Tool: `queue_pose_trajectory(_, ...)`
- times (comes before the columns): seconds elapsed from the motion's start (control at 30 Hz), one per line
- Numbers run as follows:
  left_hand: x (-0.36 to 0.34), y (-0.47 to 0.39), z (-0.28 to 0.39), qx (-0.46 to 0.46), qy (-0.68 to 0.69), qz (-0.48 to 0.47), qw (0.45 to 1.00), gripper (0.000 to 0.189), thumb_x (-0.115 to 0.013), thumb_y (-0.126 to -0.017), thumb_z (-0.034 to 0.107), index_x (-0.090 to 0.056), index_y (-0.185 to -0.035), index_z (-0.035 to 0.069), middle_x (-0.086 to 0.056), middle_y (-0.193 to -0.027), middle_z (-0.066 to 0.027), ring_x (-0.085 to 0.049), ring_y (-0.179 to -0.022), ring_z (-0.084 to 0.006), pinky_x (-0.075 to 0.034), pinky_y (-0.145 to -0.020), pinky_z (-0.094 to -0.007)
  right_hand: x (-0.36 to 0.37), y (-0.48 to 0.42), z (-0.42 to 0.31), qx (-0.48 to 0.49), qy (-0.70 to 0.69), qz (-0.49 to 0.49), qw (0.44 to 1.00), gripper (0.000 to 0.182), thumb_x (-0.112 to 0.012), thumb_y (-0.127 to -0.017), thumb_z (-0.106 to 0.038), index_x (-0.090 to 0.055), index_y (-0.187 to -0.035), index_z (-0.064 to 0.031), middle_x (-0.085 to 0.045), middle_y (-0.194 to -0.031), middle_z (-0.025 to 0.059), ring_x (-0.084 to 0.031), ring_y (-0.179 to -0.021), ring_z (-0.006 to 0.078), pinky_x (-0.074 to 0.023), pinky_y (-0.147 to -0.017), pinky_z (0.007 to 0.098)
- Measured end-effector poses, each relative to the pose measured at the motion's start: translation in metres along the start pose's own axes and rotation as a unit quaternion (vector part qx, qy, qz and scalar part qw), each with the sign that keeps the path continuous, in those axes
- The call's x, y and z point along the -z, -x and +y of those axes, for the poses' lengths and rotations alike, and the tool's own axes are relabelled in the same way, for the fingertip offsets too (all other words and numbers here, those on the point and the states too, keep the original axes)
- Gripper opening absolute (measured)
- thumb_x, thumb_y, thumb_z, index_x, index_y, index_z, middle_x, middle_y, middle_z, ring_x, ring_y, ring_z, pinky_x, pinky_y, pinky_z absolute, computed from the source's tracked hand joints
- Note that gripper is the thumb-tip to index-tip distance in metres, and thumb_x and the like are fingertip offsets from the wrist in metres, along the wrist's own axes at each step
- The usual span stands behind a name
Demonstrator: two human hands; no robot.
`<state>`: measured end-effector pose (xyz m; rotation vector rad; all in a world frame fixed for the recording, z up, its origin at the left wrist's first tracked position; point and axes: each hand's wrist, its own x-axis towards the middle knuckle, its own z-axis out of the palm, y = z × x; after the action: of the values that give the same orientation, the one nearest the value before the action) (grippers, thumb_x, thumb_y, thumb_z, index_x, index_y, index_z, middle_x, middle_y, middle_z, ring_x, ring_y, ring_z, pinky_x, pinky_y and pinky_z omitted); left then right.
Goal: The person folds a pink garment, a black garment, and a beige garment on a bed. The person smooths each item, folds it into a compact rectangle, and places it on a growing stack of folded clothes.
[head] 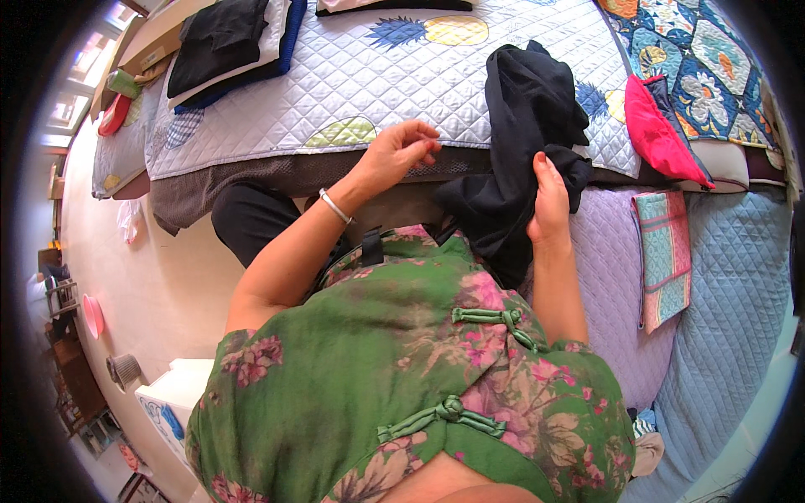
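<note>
A crumpled black garment (525,113) lies partly on the white quilted bedspread (264,126) and hangs over its front edge onto my lap. My right hand (548,201) grips its bunched cloth, with the thumb on the near side. Left of the garment, my left hand (405,148) hovers above the bedspread's edge, fingers loosely curled and holding nothing. A silver bangle (336,206) circles the left wrist. At the upper left, a folded black garment (217,50) tops a stack with white and blue cloth beneath.
A pink-red cloth item (660,132) rests at the bedspread's right corner. Right of me, a folded checked cloth (663,251) lies on lilac quilting (604,283). A cardboard box (151,44) is at upper left. On the floor are a pink basin (93,316) and a plastic bag (129,220).
</note>
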<state>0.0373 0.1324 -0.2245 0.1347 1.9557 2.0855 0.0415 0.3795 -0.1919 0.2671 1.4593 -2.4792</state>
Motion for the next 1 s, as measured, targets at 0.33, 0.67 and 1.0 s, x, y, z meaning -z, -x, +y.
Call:
queue_pose_trajectory(0.33,-0.032,-0.046,-0.002,0.148,0.164,0.003,0.975,0.021,-0.056,-0.091,0.017,-0.056,-0.107,0.004,-0.064,-0.093,-0.0026,-0.061,-0.079,-0.0117,-0.051,-0.07,-0.0281,-0.015,0.028,0.035,0.015,0.156,-0.064,0.986,0.038,-0.053,-0.095,-0.024,-0.054,-0.116,0.0081,-0.059,-0.101,0.0009,-0.051,-0.092,0.0084,-0.0414,-0.085,0.0228)
queue_pose_trajectory(0.67,0.038,-0.039,-0.018,0.028,0.432,0.158,0.887,0.01,-0.051,-0.092,0.006,-0.056,-0.099,0.001,-0.064,-0.091,-0.0094,-0.063,-0.082,-0.0203,-0.053,-0.078,-0.0345,0.068,0.008,-0.086,0.255,-0.148,-0.055,0.954,0.028,-0.043,-0.098,-0.028,-0.055,-0.083,-0.0073,-0.047,-0.07,0.0012,-0.037,-0.053,0.0096,-0.0338,-0.051,0.0253)
queue_pose_trajectory(1.0,0.061,-0.021,-0.042,0.04,0.411,0.204,0.888,0.004,-0.053,-0.089,0.002,-0.057,-0.092,0.002,-0.063,-0.087,-0.0085,-0.062,-0.078,-0.0175,-0.053,-0.074,-0.0298,0.053,-0.011,-0.042,0.118,0.058,0.069,0.989,0.02,-0.047,-0.097,-0.021,-0.059,-0.098,-0.0047,-0.063,-0.088,0.0089,-0.057,-0.065,0.0125,-0.0459,-0.055,0.0249)
